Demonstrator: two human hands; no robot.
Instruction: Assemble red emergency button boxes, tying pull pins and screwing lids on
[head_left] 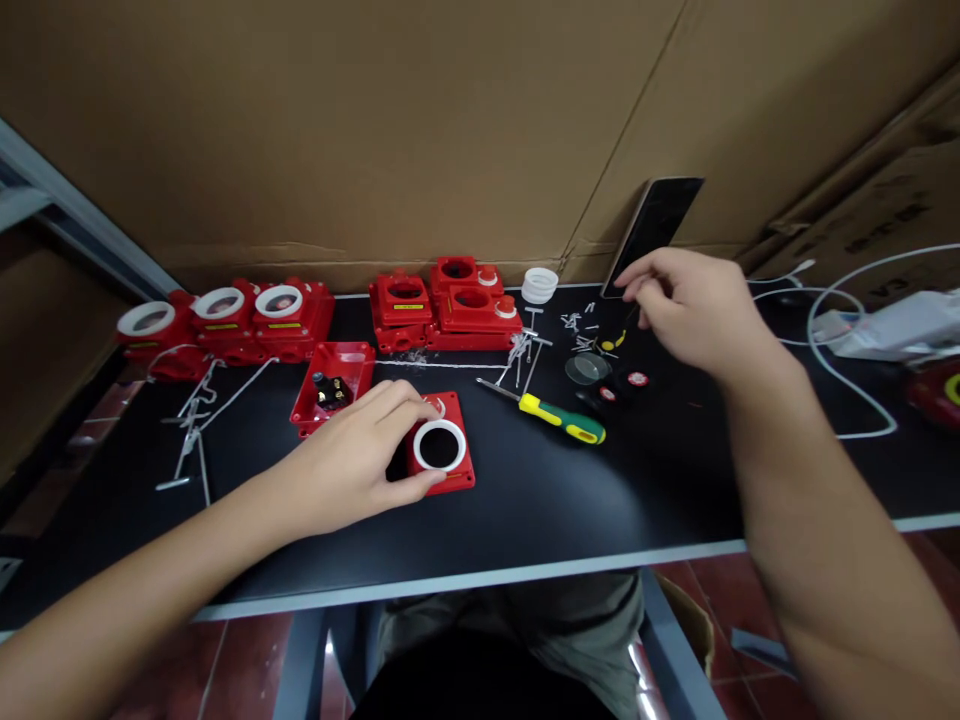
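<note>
My left hand (360, 455) rests around the white ring (439, 445) on a red cover (457, 482), thumb and fingers on opposite sides of it. Left of that lies an open red box (304, 405) with a black part (330, 392) inside. My right hand (679, 300) hovers over the small parts at the right, its fingers bent and close together; anything between them is too small to make out. Below and left of it are clear discs (588, 369), small screws (576, 322) and yellow pieces (608, 346). A green and yellow screwdriver (562, 416) lies between my hands.
Red housings (281, 325) with white rings stand at the back left, and more red housings (472, 310) at the back centre. White rings (539, 285) are stacked beside them. A phone (654, 225) leans on the cardboard; a white cable (862, 385) curls at the right.
</note>
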